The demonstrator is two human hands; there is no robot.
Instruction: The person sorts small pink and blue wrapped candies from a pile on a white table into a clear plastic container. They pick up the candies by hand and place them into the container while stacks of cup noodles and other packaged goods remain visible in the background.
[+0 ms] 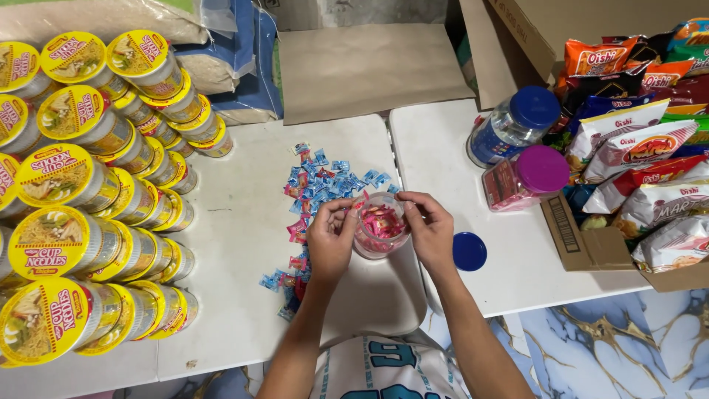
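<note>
Both hands, left hand and right hand, clasping a clear jar (pink candies inside) over white table.

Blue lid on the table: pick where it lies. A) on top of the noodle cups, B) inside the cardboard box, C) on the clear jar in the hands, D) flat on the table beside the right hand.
D: the blue lid lies flat on the table, just beside the right hand, while both hands hold the open jar.

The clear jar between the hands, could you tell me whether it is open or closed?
Open. The clear jar has no lid; pink candies show through its mouth, and a blue lid lies on the table beside it.
</note>
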